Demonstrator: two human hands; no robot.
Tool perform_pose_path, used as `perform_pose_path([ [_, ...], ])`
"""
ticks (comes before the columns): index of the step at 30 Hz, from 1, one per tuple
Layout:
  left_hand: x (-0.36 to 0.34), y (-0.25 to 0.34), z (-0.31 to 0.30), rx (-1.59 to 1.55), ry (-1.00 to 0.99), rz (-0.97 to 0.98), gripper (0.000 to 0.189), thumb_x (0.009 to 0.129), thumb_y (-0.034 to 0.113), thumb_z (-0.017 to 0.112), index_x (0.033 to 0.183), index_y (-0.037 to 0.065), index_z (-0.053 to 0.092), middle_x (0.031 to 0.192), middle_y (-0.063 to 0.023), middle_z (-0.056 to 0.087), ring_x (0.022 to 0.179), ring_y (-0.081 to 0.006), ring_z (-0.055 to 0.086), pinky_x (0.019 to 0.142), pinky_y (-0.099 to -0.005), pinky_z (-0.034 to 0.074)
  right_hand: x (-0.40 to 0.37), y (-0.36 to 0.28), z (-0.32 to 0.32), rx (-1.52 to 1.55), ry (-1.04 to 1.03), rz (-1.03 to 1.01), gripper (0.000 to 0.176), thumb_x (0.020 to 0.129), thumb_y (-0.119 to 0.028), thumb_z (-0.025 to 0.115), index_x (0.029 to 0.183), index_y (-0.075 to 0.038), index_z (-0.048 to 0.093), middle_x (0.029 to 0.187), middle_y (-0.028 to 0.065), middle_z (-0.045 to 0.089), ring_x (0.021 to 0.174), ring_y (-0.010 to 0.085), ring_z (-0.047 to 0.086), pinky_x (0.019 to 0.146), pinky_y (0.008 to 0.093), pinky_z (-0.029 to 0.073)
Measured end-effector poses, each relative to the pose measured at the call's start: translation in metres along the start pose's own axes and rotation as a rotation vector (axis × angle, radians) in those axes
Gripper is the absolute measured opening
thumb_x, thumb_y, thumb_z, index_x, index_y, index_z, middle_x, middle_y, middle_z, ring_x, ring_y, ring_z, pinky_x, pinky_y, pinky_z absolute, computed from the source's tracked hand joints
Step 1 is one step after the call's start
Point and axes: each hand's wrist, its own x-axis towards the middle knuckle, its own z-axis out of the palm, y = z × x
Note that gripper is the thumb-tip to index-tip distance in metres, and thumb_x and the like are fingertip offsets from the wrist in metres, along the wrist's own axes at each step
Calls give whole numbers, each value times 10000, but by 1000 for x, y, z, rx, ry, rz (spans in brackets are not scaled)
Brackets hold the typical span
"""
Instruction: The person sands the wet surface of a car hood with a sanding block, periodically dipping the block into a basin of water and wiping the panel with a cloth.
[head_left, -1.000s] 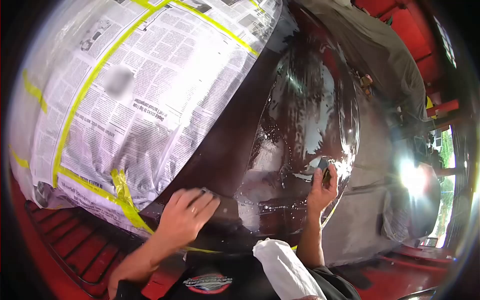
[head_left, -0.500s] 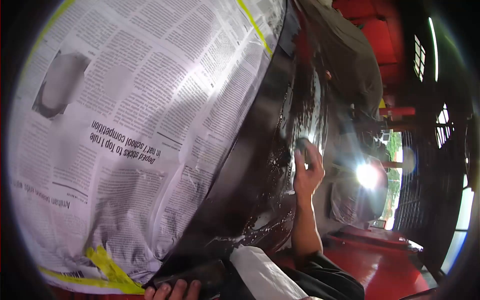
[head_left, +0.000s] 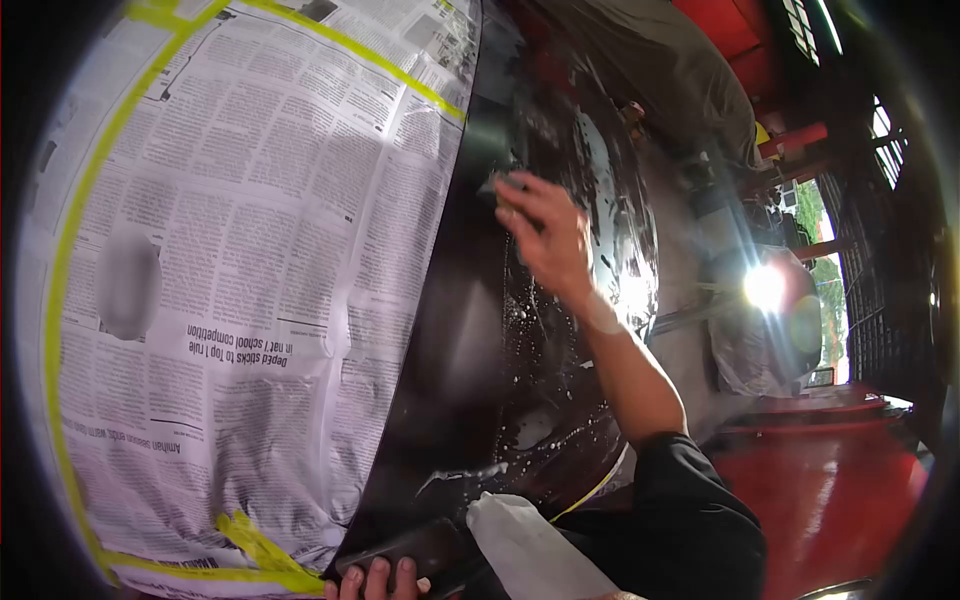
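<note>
My right hand [head_left: 550,235] reaches over a dark, glossy car panel [head_left: 450,320]. Its fingers press a small dark grey piece of sandpaper [head_left: 490,187] against the surface; part of the piece is hidden under them. Water drops and milky streaks [head_left: 530,430] cover the panel below and right of this hand. At the bottom edge, the fingers of my left hand [head_left: 376,580] curl over a dark, flat rectangular block [head_left: 420,553], whose kind I cannot make out. The rest of that hand is out of view.
Newspaper [head_left: 260,250] held by yellow tape [head_left: 75,240] covers the area left of the panel. A pale cloth-like shape [head_left: 530,550] juts up at the bottom. Beyond are a draped cover [head_left: 660,70], a glossy red surface [head_left: 820,490] and a bright light [head_left: 766,288].
My right hand has moved up and left across the panel, toward the newspaper edge, with the sandpaper. My view has shifted. My left hand stays at the block.
</note>
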Motion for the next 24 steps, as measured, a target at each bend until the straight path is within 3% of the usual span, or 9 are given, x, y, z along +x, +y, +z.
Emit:
perform_pose_path([
  [4, -4, -4, 6, 33, 52, 56, 347, 1008, 416, 471, 1058, 167, 707, 1004, -66, 651, 837, -262, 611, 640, -405, 505, 13, 13, 8, 64, 49, -7, 297, 851, -164, 712, 1146, -168, 749, 1247, 103, 675, 1126, 316, 628, 899, 402, 533],
  [7, -3, 4, -1, 58, 22, 44, 372, 1010, 425, 449, 1064, 176, 719, 1022, -65, 656, 852, -264, 608, 675, -406, 504, 68, 35, 14, 160, -6, 276, 271, 854, -162, 701, 1119, -145, 753, 1230, 127, 680, 1133, 329, 628, 896, 396, 537],
  [11, -7, 4, 8, 76, 99, -23, 390, 1014, 430, 424, 1103, 198, 725, 1070, -59, 666, 886, -261, 606, 721, -407, 493, 33, 27, 14, 15, 143, 78, 243, 843, -170, 708, 1075, -124, 759, 1212, 133, 688, 1134, 326, 627, 912, 375, 538],
  [13, -17, 8, 30, 92, 166, -38, 393, 1010, 434, 425, 1076, 199, 732, 1062, -57, 672, 895, -257, 606, 717, -412, 487, 2, 12, 14, 158, 93, 40, 246, 839, -170, 708, 1075, -123, 758, 1214, 129, 688, 1120, 327, 630, 941, 381, 524],
  [15, -32, 11, 52, 95, 430, -85, 359, 958, 405, 427, 1065, 170, 676, 1043, -110, 679, 1060, -336, 581, 1032, -573, 362, 19, 20, 20, 159, 131, 43, 248, 835, -150, 707, 1076, -126, 759, 1187, 129, 698, 1092, 326, 637, 953, 391, 511],
  [18, -37, 15, 50, 112, 396, -116, 442, 972, 453, 372, 1023, 157, 695, 1025, -133, 693, 1060, -350, 595, 1043, -586, 360, 60, 24, 22, 84, 149, 104, 267, 819, -117, 717, 1083, -108, 751, 1123, 124, 716, 1047, 320, 650, 887, 418, 531],
  [21, -38, 3, 52, 108, 414, -12, 440, 981, 444, 365, 1034, 160, 698, 1033, -132, 691, 1081, -352, 592, 1035, -592, 364, 12, -11, 11, 44, 82, 91, 268, 822, -120, 720, 1088, -104, 747, 1125, 135, 713, 1042, 326, 649, 899, 418, 529],
  [22, -39, 3, 53, 120, 426, -12, 447, 983, 444, 361, 1034, 163, 704, 1032, -129, 692, 1087, -355, 592, 1031, -596, 365, -15, -21, 11, 31, 141, -90, 256, 829, -123, 722, 1083, -113, 749, 1114, 143, 712, 1040, 338, 647, 896, 419, 530],
  [24, -43, 14, 54, 104, 403, -92, 450, 983, 450, 361, 1032, 164, 705, 1031, -127, 692, 1085, -351, 592, 1033, -597, 363, -12, -17, 18, 6, 161, -96, 255, 829, -125, 725, 1083, -113, 749, 1112, 144, 712, 1042, 344, 646, 887, 423, 533],
])
